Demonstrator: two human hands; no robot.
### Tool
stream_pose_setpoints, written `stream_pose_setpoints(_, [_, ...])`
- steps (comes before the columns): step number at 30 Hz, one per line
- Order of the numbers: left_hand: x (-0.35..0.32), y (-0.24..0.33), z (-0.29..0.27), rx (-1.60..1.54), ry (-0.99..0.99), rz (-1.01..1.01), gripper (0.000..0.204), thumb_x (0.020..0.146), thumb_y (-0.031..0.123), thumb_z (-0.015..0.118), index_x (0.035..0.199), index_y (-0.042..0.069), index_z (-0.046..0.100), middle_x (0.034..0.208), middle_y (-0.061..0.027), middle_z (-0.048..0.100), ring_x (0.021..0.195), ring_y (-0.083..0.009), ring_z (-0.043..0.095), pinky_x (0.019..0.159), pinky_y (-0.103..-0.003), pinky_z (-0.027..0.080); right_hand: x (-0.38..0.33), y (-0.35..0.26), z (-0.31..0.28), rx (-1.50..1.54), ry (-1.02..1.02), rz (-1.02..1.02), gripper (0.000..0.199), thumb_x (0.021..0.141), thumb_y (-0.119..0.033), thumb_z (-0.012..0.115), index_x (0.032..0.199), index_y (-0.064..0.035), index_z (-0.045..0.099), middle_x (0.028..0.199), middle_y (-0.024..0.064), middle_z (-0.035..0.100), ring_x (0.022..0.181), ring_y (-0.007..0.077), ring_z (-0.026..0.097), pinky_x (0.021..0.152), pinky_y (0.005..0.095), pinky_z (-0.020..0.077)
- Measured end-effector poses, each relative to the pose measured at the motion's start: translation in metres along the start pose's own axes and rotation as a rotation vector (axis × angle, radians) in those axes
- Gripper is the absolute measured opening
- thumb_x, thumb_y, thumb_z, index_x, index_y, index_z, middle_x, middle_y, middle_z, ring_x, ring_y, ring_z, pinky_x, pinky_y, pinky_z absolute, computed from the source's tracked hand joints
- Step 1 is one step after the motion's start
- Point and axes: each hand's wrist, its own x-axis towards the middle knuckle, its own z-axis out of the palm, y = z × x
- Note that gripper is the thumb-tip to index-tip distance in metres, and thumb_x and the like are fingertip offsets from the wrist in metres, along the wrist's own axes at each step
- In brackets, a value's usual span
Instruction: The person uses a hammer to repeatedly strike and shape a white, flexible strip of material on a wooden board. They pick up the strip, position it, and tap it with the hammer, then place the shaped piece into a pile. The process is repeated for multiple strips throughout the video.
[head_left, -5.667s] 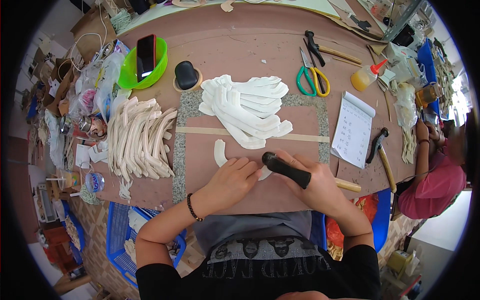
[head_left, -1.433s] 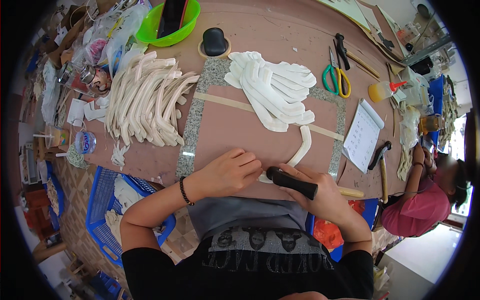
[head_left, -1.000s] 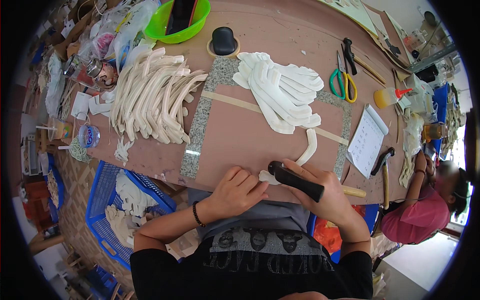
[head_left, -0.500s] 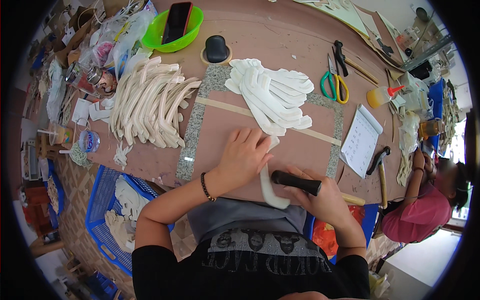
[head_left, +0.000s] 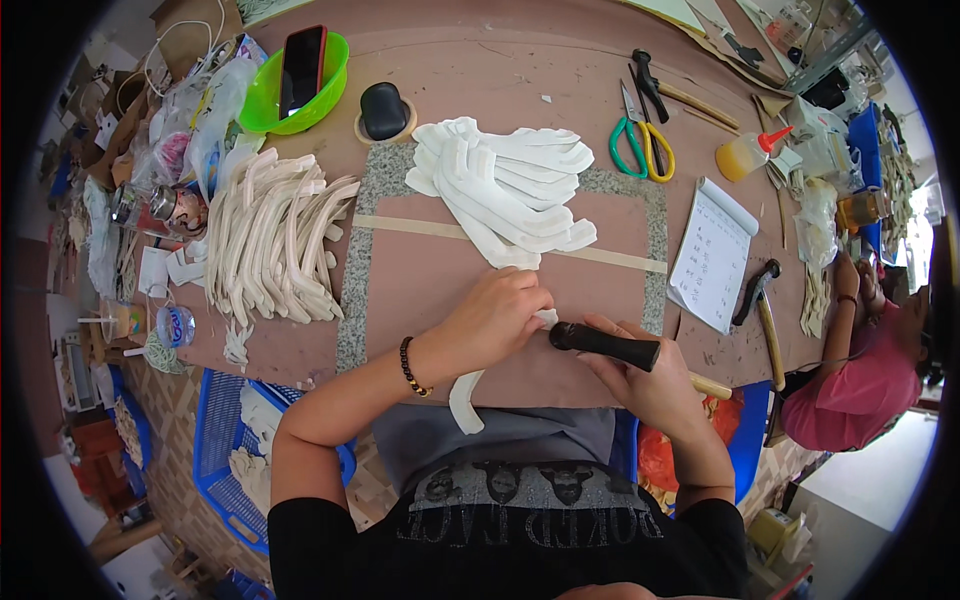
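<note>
My left hand presses a curved white strip onto the brown work mat; the strip's lower end hangs over the table's front edge. My right hand grips a black-handled tool whose tip meets the strip beside my left fingers. Just beyond my hands lies a pile of white curved pieces. A second pile of cream curved pieces lies to the left.
A green bowl holding a phone, a black knob, green-and-yellow scissors, a glue bottle, a notepad and a hammer sit around. Another person sits at right. A blue crate stands below left.
My left hand has slid the white strip toward me, so its end now hangs past the table edge. The right hand keeps the tool against the strip.
</note>
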Motion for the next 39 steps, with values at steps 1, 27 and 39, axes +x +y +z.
stream_pose_setpoints(1, [0.001,0.0,-0.003,0.032,0.0,0.048,0.018,0.082,0.005,0.076,0.099,0.001,0.071,0.091,-0.009,0.059,0.09,-0.0287,0.059,0.081,-0.04,0.05,-0.001,0.003,0.0,0.01,0.008,-0.014,0.043,0.086,-0.018,0.082,0.125,-0.0045,0.071,0.099,0.0164,0.074,0.077,0.0323,0.073,0.068,0.038,0.0564])
stream_pose_setpoints(27, [-0.001,-0.014,-0.017,0.167,-0.036,0.395,0.015,0.082,0.006,0.073,0.096,0.0,0.071,0.096,-0.0062,0.059,0.09,-0.023,0.057,0.077,-0.035,0.051,0.025,-0.002,-0.014,-0.081,-0.062,0.008,0.041,0.089,-0.02,0.078,0.128,-0.0092,0.069,0.103,0.0158,0.074,0.082,0.0392,0.071,0.071,0.0433,0.0584])
stream_pose_setpoints(39, [-0.019,-0.011,-0.007,0.24,0.07,0.316,0.023,0.077,0.001,0.077,0.1,0.002,0.072,0.098,-0.0065,0.059,0.09,-0.0258,0.059,0.078,-0.038,0.051,0.029,-0.001,-0.014,-0.102,-0.036,-0.064,0.045,0.089,-0.021,0.076,0.132,-0.0103,0.067,0.101,0.0147,0.073,0.08,0.0378,0.071,0.068,0.0437,0.0578])
